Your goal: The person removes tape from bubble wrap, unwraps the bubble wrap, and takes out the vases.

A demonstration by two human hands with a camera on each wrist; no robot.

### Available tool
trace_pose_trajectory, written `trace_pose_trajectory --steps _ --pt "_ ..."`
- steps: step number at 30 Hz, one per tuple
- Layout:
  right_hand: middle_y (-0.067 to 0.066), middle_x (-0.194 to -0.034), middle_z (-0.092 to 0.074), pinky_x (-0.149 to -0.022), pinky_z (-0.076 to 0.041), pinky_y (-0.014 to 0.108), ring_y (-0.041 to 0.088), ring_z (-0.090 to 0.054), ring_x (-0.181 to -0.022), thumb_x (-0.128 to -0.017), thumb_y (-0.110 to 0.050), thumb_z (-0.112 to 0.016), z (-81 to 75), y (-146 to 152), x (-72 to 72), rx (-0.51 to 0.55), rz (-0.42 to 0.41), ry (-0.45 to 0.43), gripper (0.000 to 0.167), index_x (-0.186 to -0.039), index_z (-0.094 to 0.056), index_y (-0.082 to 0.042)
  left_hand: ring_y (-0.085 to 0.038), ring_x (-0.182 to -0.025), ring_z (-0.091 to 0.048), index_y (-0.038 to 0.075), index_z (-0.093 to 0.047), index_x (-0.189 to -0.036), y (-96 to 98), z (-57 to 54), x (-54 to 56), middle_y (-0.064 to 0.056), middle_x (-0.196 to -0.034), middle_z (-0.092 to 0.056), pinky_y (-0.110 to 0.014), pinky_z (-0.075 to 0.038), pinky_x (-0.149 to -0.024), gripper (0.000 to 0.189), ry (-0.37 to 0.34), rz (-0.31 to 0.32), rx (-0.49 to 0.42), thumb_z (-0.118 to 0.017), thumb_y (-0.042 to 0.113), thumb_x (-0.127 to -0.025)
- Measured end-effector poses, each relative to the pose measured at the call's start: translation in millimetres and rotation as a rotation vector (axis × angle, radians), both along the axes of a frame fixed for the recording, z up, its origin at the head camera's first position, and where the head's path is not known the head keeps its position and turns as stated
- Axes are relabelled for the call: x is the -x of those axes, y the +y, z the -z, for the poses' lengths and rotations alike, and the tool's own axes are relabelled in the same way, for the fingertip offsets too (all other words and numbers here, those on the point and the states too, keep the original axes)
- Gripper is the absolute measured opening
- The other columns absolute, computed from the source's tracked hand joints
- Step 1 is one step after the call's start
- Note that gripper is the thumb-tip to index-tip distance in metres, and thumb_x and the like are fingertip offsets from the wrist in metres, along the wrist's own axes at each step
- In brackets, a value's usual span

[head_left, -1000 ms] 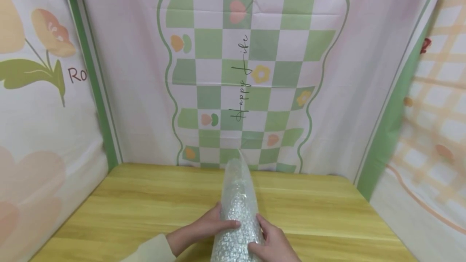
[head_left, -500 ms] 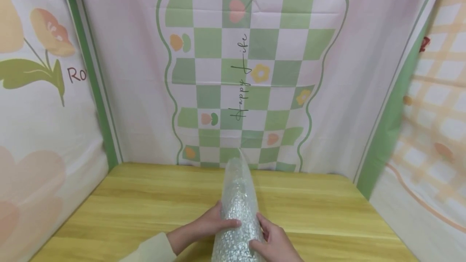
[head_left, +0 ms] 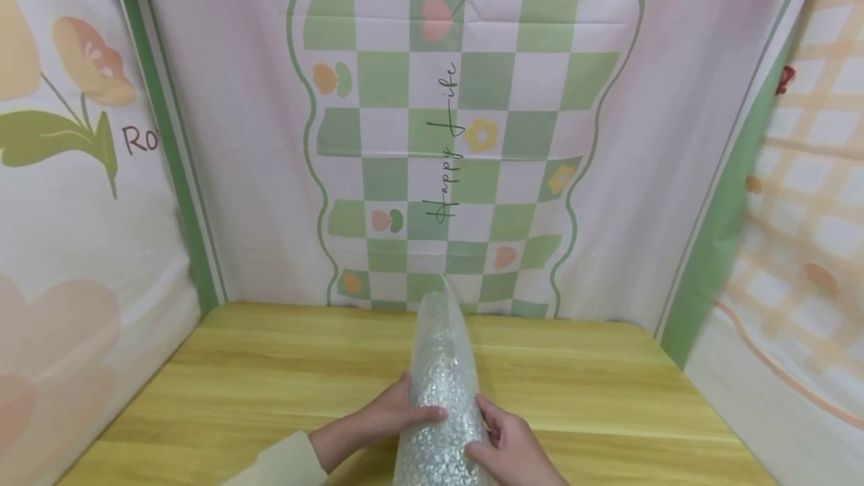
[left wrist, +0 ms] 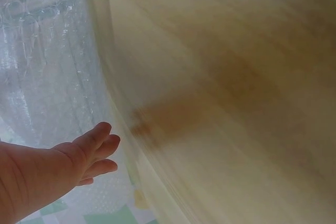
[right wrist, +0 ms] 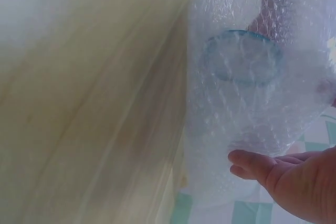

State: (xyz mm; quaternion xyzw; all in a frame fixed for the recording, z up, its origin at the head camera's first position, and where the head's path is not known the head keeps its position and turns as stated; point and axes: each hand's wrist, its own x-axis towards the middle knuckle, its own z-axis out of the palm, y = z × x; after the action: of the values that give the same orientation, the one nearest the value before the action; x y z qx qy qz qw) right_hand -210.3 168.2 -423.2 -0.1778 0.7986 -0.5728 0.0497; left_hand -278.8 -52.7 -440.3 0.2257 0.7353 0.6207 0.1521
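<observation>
A roll of clear bubble wrap (head_left: 442,366) stands at the front middle of the wooden table, its narrow loose end pointing up toward the backdrop. Through its layers, a round bluish rim of a glass-like vessel (right wrist: 244,56) shows in the right wrist view. My left hand (head_left: 391,415) holds the wrap's left side, thumb laid across the front and fingers along the side. On the opposite side my right hand (head_left: 516,448) grips the wrap between thumb and fingers. The lower end of the roll runs out of the head view.
The yellow wood-grain table (head_left: 283,373) spreads around the roll. Behind it hangs a green-and-white checked cloth (head_left: 385,178). Printed cloths also form the left side wall (head_left: 74,223) and the right side wall (head_left: 796,261).
My right hand has shifted very slightly to the right along the wrap. My left hand keeps its place, and the roll stays where it was.
</observation>
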Motion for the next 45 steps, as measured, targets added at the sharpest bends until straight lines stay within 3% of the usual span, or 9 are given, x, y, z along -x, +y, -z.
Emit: trace_pose_trajectory --steps 6,13,17,25,41,45 --pt "0.044 -0.141 -0.026 -0.09 -0.052 0.035 0.047 -0.051 -0.118 -0.078 -0.003 -0.065 -1.9 3.9 1.4 -0.014 -0.054 0.007 0.081 -0.138 -0.019 0.026 -0.03 -0.102 -0.061 -0.007 -0.022 -0.145 -0.7 1.9 0.0 -0.02 -0.124 -0.052 -0.041 -0.057 -0.079 0.089 0.027 0.004 0.007 -0.076 0.026 -0.082" --pt "0.044 -0.133 -0.039 -0.087 -0.054 0.032 0.04 -0.054 -0.116 -0.068 0.001 -0.066 -7.1 4.2 1.6 -0.077 -0.072 0.009 0.088 -0.138 -0.02 0.027 -0.032 -0.105 -0.059 -0.006 -0.023 -0.145 -0.9 2.6 0.3 -0.02 -0.125 -0.052 -0.043 -0.056 -0.083 0.091 0.034 -0.012 0.042 -0.077 0.027 -0.081" --pt "0.044 -0.135 -0.037 -0.089 -0.053 0.033 0.042 -0.053 -0.117 -0.069 0.0 -0.065 -7.6 2.6 2.2 -0.105 -0.065 0.009 0.085 -0.138 -0.021 0.026 -0.032 -0.106 -0.058 -0.006 -0.022 -0.146 -0.9 1.4 0.1 -0.02 -0.126 -0.051 -0.044 -0.055 -0.084 0.092 0.02 -0.009 0.047 -0.077 0.027 -0.081" --pt "0.044 -0.134 -0.038 -0.089 -0.053 0.034 0.042 -0.054 -0.117 -0.075 0.003 -0.06 -5.2 4.6 3.5 -0.058 -0.091 0.012 0.078 -0.137 -0.019 0.028 -0.033 -0.106 -0.058 -0.006 -0.022 -0.147 -1.3 1.4 -0.3 -0.02 -0.126 -0.052 -0.046 -0.055 -0.084 0.092 0.006 -0.013 0.059 -0.077 0.028 -0.082" --pt "0.041 -0.133 -0.041 -0.091 -0.052 0.033 0.038 -0.054 -0.116 -0.075 -0.001 -0.063 -12.1 8.0 6.1 -0.175 -0.102 0.085 0.074 -0.135 -0.028 0.027 -0.033 -0.104 -0.059 -0.007 -0.023 -0.145 -0.4 0.0 1.8 -0.022 -0.125 -0.052 -0.045 -0.056 -0.082 0.089 0.003 -0.008 0.057 -0.077 0.023 -0.082" --pt "0.04 -0.135 -0.041 -0.094 -0.049 0.037 0.044 -0.049 -0.121 -0.077 -0.001 -0.061 -12.0 11.3 7.9 -0.162 -0.083 0.07 0.069 -0.134 -0.032 0.025 -0.034 -0.106 -0.058 -0.007 -0.024 -0.145 -1.5 0.1 1.9 -0.021 -0.126 -0.052 -0.047 -0.055 -0.085 0.089 0.006 -0.022 0.086 -0.078 0.024 -0.081"
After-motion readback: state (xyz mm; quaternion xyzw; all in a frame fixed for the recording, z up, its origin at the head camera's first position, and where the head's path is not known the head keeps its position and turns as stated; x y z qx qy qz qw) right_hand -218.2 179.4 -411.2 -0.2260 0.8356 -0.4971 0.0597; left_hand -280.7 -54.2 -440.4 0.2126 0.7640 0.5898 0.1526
